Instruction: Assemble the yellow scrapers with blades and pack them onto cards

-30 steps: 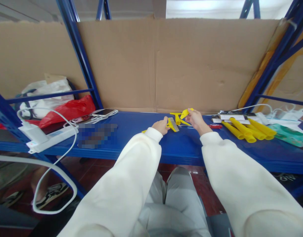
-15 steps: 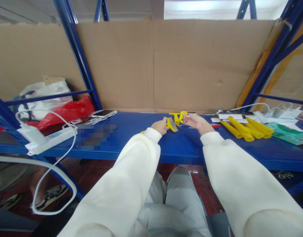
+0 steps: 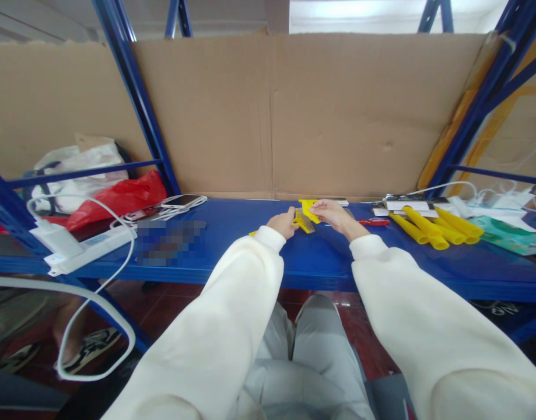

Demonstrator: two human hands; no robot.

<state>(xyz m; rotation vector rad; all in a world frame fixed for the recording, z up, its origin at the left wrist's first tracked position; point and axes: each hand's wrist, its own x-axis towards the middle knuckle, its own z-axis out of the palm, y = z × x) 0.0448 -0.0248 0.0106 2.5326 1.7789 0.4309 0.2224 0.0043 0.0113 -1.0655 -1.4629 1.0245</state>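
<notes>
My left hand (image 3: 283,223) is closed on a yellow scraper head (image 3: 301,219) with a flat grey blade (image 3: 310,224); its fingers hide part of it. My right hand (image 3: 335,216) pinches a yellow plastic piece (image 3: 312,212) against or just behind that blade. Whether the two parts touch, I cannot tell. More yellow plastic shows behind them, partly overlapped. A red slim tool (image 3: 374,222) lies on the blue shelf (image 3: 324,256), right of my right wrist.
Several yellow tubes (image 3: 427,227) lie to the right, beside a green packet (image 3: 508,234) and white cables. At the left are a white power strip (image 3: 93,248), a phone (image 3: 180,201) and a red bag (image 3: 119,198). Cardboard (image 3: 268,116) walls the back. A person's shoe (image 3: 90,348) shows below left.
My right hand has moved left, bringing the yellow piece up to the scraper head. More of the red tool is uncovered. The left hand stays in place.
</notes>
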